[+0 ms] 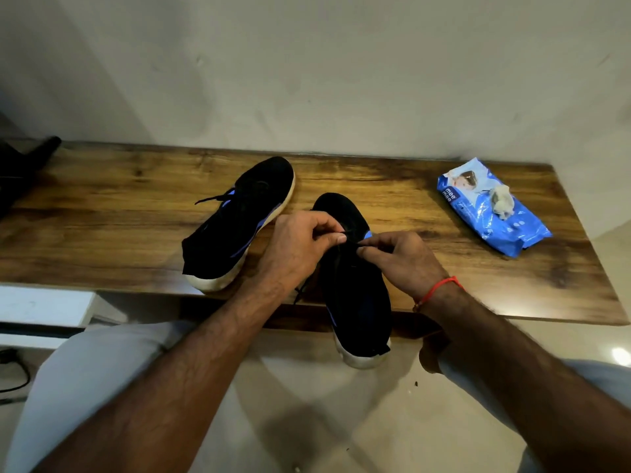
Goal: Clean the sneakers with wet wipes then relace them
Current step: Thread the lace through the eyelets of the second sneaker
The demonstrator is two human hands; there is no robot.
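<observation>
Two black sneakers with blue stripes and white soles lie on a wooden table (pixel 102 213). The left sneaker (pixel 239 223) rests at an angle, a black lace end sticking out to its left. The right sneaker (pixel 355 288) points away from me, its heel hanging over the table's front edge. Above its lacing area, my left hand (pixel 300 247) and my right hand (pixel 399 257) each pinch a part of its black lace (pixel 348 233). A blue wet wipes pack (pixel 491 209) lies at the right, a crumpled used wipe (pixel 502 201) on top of it.
A plain wall stands right behind the table. A dark object (pixel 24 165) lies at the table's far left end. My legs in light trousers (pixel 92 380) are below the table edge, over a pale tiled floor. A black cable (pixel 13 370) lies on the floor at left.
</observation>
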